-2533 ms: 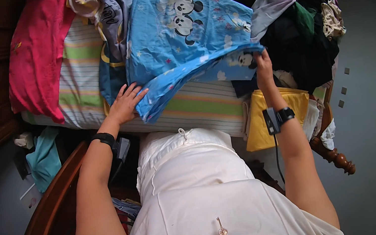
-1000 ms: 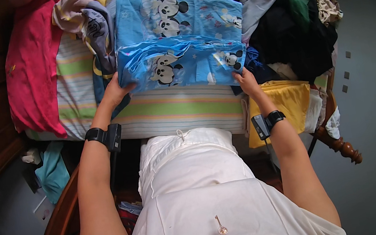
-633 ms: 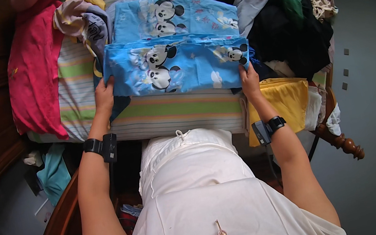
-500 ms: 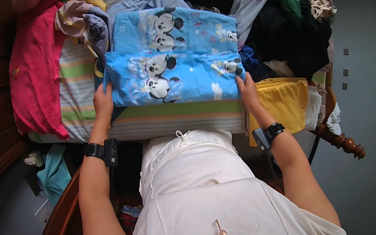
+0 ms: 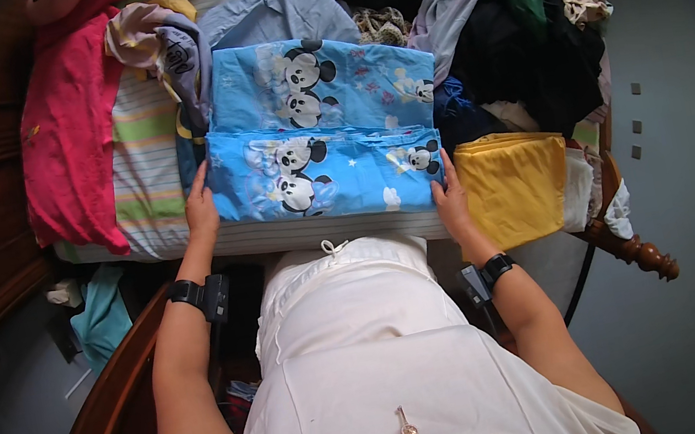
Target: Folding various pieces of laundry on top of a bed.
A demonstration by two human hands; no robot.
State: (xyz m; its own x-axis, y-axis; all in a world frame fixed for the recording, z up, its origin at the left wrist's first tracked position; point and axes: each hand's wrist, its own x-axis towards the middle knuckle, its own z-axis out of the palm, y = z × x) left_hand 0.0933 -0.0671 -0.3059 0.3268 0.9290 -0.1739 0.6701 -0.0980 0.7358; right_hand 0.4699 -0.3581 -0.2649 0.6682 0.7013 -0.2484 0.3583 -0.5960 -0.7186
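A folded light-blue cloth printed with cartoon mice lies at the front edge of the bed, its upper fold lying a little farther back than the lower one. At its left edge, my left hand holds the side, with the fingers pointing away from me. My right hand grips the near right corner, thumb on top and fingers along the edge. The parts of the fingers under the cloth are hidden. Just right of my right hand sits a folded yellow cloth.
A pink garment lies at the left of the striped bed. Behind the blue cloth are a grey-blue garment and a heap of black clothes. A turned wooden bedpost sticks out at the right.
Both hands have drawn the blue cloth toward me and slightly left, lowering it onto the bed's front edge. The yellow cloth now shows more fully.
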